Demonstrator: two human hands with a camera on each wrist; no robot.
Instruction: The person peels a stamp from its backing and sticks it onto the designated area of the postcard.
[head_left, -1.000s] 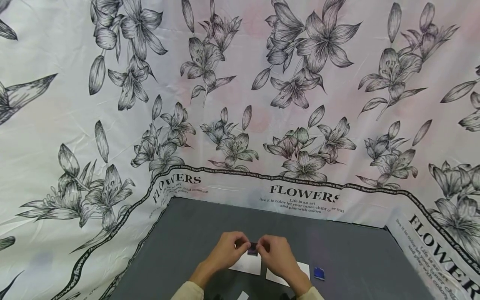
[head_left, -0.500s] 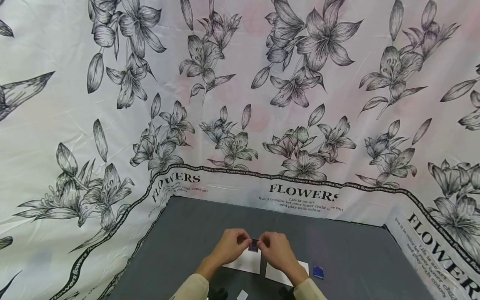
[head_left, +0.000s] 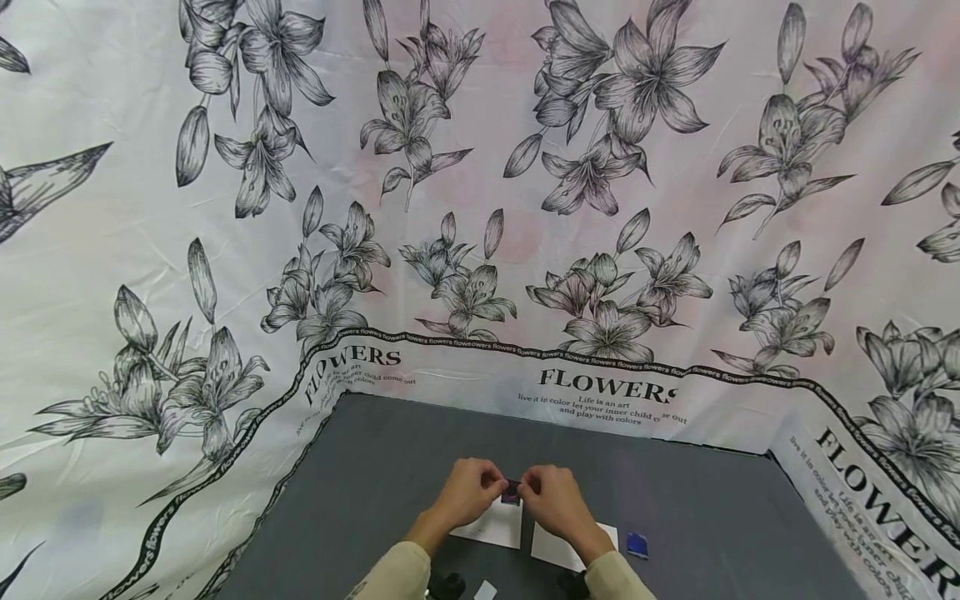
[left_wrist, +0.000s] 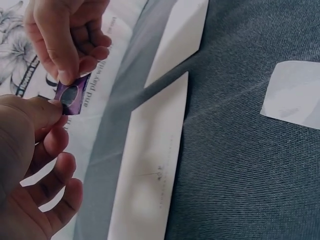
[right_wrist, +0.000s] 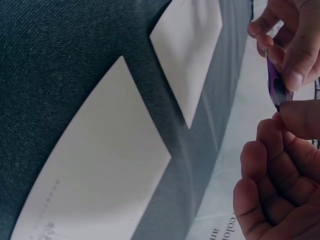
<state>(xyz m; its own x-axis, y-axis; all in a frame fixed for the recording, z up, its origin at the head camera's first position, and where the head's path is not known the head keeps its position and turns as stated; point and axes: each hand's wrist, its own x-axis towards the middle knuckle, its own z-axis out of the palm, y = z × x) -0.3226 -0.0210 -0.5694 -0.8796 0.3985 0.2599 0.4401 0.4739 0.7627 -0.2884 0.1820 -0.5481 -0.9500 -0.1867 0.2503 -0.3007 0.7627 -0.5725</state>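
A small purple square packet (head_left: 511, 495) with a dark oval on its front hangs between the two hands, above the white cards. My left hand (head_left: 467, 495) pinches one upper corner of it between thumb and forefinger. The thumb and forefinger of my right hand (head_left: 557, 502) pinch the other corner, close beside the left fingertips. In the left wrist view the face of the packet (left_wrist: 73, 97) shows between both thumbs; the left hand's other fingers are loosely bent. From the right wrist view the packet (right_wrist: 276, 85) looks bent and seen nearly edge-on.
Two white cards, a left one (head_left: 495, 527) and a right one (head_left: 558, 550), lie side by side on the dark grey cloth (head_left: 405, 442). Right of them is a blue square packet (head_left: 637, 546). A small white piece (head_left: 485, 591) lies nearer the body. Flower-printed curtains (head_left: 480, 275) surround the table.
Both hands have shifted slightly forward and to the right with the purple packet, and the left fingertips have come a little closer to the right ones. The cards and blue packet have stayed put.
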